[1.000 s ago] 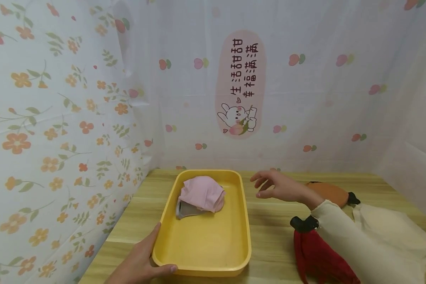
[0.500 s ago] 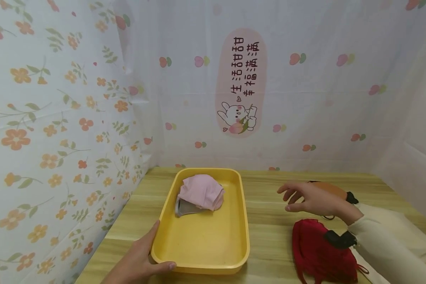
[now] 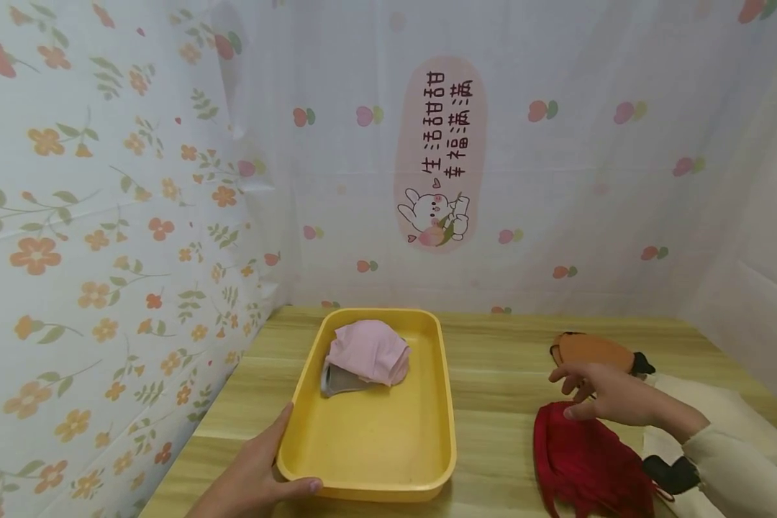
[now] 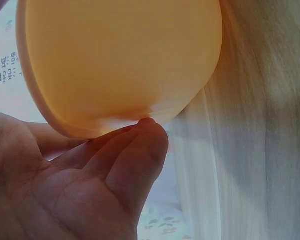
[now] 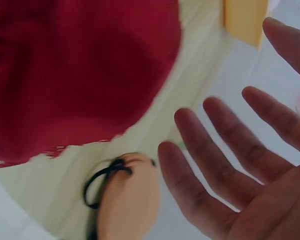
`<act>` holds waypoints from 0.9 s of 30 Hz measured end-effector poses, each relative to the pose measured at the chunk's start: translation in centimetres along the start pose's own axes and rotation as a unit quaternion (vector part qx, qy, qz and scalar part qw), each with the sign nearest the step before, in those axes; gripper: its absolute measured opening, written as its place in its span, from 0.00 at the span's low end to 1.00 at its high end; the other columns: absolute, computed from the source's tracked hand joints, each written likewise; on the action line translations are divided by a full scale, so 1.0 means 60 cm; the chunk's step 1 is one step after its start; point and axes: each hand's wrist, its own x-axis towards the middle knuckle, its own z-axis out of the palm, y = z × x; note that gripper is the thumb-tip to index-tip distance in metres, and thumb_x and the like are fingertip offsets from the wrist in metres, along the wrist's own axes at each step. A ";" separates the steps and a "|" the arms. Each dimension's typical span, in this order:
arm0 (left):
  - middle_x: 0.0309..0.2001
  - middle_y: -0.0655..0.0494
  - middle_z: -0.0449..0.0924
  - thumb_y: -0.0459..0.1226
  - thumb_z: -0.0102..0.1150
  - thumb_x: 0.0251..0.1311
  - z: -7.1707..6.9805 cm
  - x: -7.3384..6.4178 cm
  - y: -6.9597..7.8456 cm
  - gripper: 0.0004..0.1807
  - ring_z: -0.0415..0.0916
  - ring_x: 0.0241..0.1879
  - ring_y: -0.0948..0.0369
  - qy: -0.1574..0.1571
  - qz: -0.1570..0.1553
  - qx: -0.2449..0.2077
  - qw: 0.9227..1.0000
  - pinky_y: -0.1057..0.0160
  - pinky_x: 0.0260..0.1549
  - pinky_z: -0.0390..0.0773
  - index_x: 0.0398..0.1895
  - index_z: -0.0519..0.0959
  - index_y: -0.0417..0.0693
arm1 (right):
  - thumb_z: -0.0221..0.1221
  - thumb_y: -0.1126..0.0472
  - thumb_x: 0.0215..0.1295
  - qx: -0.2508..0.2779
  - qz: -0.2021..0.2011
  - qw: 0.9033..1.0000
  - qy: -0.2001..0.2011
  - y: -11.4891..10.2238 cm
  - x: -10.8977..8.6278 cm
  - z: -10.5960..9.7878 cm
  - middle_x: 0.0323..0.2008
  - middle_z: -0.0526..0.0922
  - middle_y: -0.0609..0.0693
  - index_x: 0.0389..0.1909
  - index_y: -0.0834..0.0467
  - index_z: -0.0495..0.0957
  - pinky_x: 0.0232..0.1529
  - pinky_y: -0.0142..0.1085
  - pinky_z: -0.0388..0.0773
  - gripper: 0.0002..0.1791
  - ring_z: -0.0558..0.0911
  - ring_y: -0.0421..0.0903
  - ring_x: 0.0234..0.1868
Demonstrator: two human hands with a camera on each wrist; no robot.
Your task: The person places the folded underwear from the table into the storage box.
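My left hand [image 3: 259, 467] holds the near left corner of a yellow tray [image 3: 450, 424], its thumb along the near side and fingers along the left wall. In the left wrist view the fingertips [image 4: 152, 132] press against the tray's outside. Inside the tray, at the back, a crumpled pink cloth [image 3: 370, 351] lies over a grey fabric piece [image 3: 343, 381]. My right hand [image 3: 611, 396], fingers spread and loosely bent, hovers over the far edge of a red cloth item with thin cords [image 3: 583, 460]. Nothing is in that hand.
Behind the right hand lies an orange-brown rounded item [image 3: 592, 350] with black cord and a black end. A cream cloth [image 3: 719, 410] spreads at the right, partly hidden by the sleeve [image 3: 744, 460]. Patterned curtains [image 3: 524, 216] close off the table's back and sides.
My right hand has moved right and toward me, from beside the tray to over the red cloth item, uncovering more of the orange-brown one. The left hand stays at the tray's corner.
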 end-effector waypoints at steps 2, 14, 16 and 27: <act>0.77 0.32 0.54 0.57 0.73 0.51 0.000 0.001 -0.001 0.66 0.64 0.72 0.43 -0.001 -0.003 -0.003 1.000 0.47 0.65 0.72 0.80 0.42 0.35 | 0.68 0.58 0.61 -0.001 0.015 1.000 0.011 0.011 -0.006 0.005 0.51 0.81 0.64 0.60 0.68 0.72 0.36 0.33 0.81 0.30 0.84 0.50 0.44; 0.77 0.32 0.55 0.56 0.72 0.53 0.000 -0.002 -0.008 0.65 0.65 0.71 0.44 0.001 0.021 0.006 1.000 0.53 0.64 0.74 0.80 0.42 0.34 | 0.69 0.55 0.61 0.001 0.024 0.999 0.022 0.060 -0.024 0.047 0.57 0.77 0.68 0.62 0.72 0.69 0.40 0.31 0.79 0.36 0.79 0.62 0.52; 0.76 0.32 0.55 0.56 0.73 0.53 0.001 -0.001 -0.007 0.65 0.65 0.71 0.44 0.003 0.022 0.005 1.000 0.53 0.64 0.74 0.80 0.43 0.34 | 0.69 0.54 0.61 -0.006 0.024 0.999 0.025 0.062 -0.026 0.048 0.58 0.76 0.68 0.61 0.72 0.70 0.41 0.31 0.79 0.35 0.78 0.64 0.53; 0.77 0.32 0.55 0.57 0.74 0.51 0.002 0.001 -0.003 0.66 0.66 0.71 0.43 0.004 -0.002 -0.002 1.000 0.48 0.64 0.73 0.80 0.42 0.36 | 0.70 0.56 0.60 0.040 0.038 0.998 -0.016 0.075 -0.042 0.049 0.55 0.77 0.68 0.66 0.74 0.63 0.37 0.29 0.77 0.41 0.80 0.42 0.49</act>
